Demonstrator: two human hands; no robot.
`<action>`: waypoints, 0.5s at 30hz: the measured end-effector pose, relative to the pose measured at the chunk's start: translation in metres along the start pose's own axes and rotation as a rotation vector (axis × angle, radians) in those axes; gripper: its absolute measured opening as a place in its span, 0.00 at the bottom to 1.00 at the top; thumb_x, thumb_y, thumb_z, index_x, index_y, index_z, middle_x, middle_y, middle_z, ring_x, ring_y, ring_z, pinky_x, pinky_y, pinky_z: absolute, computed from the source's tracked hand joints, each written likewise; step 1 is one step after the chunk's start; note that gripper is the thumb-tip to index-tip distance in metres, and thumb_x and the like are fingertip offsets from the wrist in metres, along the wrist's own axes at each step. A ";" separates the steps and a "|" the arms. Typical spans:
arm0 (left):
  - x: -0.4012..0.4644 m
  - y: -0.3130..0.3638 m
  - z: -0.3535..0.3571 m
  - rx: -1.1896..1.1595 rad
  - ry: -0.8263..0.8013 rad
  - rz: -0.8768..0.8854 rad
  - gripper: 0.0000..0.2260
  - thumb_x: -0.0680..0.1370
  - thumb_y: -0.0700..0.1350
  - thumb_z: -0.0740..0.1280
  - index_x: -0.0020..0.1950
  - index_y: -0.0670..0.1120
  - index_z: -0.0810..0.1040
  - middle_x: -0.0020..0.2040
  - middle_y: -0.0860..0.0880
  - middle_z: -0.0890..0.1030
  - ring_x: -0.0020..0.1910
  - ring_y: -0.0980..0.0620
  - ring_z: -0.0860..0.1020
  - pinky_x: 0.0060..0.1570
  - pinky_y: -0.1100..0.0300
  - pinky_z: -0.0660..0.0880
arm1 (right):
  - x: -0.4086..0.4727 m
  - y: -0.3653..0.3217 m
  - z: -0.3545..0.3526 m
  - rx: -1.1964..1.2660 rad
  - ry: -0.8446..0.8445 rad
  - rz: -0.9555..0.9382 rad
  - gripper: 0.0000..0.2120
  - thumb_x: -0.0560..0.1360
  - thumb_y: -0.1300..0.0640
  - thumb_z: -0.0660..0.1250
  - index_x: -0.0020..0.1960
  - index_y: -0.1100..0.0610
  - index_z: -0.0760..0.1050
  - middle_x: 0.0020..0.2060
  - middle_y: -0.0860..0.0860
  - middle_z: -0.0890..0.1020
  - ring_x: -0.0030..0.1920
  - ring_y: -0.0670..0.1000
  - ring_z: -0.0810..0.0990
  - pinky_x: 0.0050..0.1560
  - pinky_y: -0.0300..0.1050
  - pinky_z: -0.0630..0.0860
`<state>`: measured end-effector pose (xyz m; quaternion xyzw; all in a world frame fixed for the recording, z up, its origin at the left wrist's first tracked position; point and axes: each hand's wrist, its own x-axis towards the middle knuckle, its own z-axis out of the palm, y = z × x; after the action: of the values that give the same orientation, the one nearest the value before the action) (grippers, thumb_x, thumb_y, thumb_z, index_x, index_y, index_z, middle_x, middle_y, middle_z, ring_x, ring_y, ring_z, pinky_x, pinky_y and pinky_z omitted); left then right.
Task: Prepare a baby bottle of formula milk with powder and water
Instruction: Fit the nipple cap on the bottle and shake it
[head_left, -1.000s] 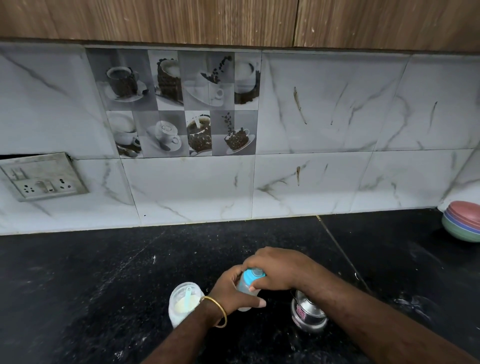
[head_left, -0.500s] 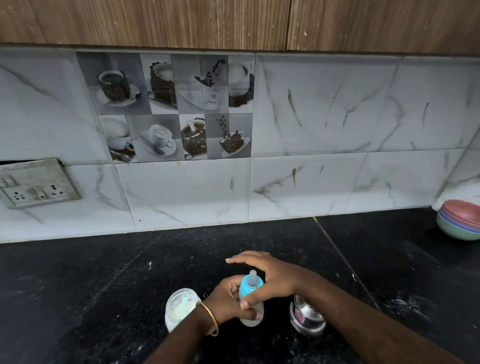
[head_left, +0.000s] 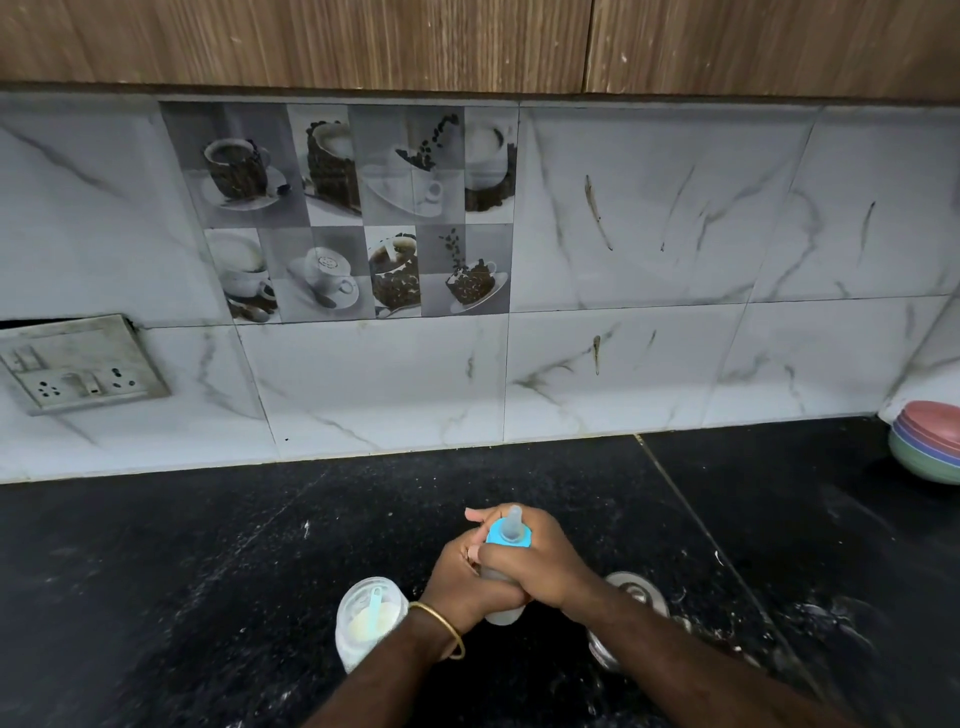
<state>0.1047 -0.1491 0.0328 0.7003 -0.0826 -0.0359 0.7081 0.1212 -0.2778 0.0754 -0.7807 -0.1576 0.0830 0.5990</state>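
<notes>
On the black speckled stone counter (head_left: 208, 571), a clear plastic powder jar with a pale blue scoop (head_left: 366, 621) stands at left. Beside it, the left hand (head_left: 457, 582), gold bangle (head_left: 441, 626) at the wrist, wraps closed around the translucent baby bottle with blue collar and teat (head_left: 508, 540). The right hand (head_left: 540, 566) clasps the same bottle, fingers curled over its upper body, teat protruding above. A steel tumbler (head_left: 636, 597) sits just right, partly hidden.
</notes>
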 end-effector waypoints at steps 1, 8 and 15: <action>0.000 0.000 0.001 -0.002 0.028 0.015 0.21 0.61 0.32 0.74 0.51 0.47 0.83 0.43 0.49 0.86 0.44 0.54 0.84 0.42 0.64 0.78 | 0.001 0.000 0.001 0.008 0.050 0.010 0.07 0.67 0.61 0.75 0.45 0.55 0.84 0.55 0.46 0.86 0.56 0.42 0.84 0.58 0.48 0.81; 0.004 0.015 -0.007 0.110 -0.206 -0.004 0.16 0.64 0.34 0.78 0.48 0.47 0.83 0.44 0.52 0.85 0.46 0.55 0.83 0.47 0.62 0.78 | 0.007 -0.013 -0.022 0.065 -0.302 -0.064 0.29 0.68 0.58 0.79 0.67 0.50 0.77 0.66 0.49 0.80 0.66 0.49 0.78 0.66 0.47 0.76; 0.005 0.019 -0.006 0.133 -0.290 -0.113 0.15 0.64 0.38 0.77 0.48 0.51 0.82 0.45 0.50 0.84 0.49 0.52 0.83 0.50 0.57 0.79 | 0.007 -0.014 -0.025 0.000 -0.297 -0.046 0.08 0.70 0.56 0.76 0.48 0.55 0.85 0.58 0.46 0.85 0.60 0.46 0.83 0.60 0.45 0.80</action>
<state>0.1099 -0.1436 0.0523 0.7368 -0.1463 -0.1708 0.6376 0.1336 -0.2949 0.0961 -0.7562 -0.2622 0.1838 0.5706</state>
